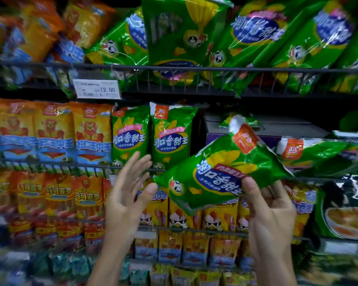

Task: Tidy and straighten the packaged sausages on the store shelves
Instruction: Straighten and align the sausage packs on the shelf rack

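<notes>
1. The green sausage pack point(217, 174) is held in the air in front of the middle shelf, tilted, its top seam up to the right and its bottom corner down to the left; it stands clear of the shelf rail point(91, 165) and rests on nothing.
2. The right hand point(271, 211) grasps the pack at its lower right edge, thumb pressed on the printed front, the other fingers behind it; the left hand point(128, 193) is released, fingers straight and spread, its thumb tip just at the pack's lower left corner; whether it touches cannot be told.
3. Handling, as a judgement: the pack looks light and soft; the glossy film is likely slippery and creases readily; a hold at the two side edges or at the flat top seam should serve better than a pinch on the bulging middle.
4. Material and shape: shiny crinkled plastic film, pillow-shaped, with a white sealed top and an orange label patch.
5. Two upright green packs point(149, 135) stand side by side on the middle shelf to the left of a dark gap; further green packs point(318, 153) lie toppled to the right; orange packs point(50, 131) stand in a row at the left.
6. A price tag point(97, 89) hangs from the upper shelf.
</notes>
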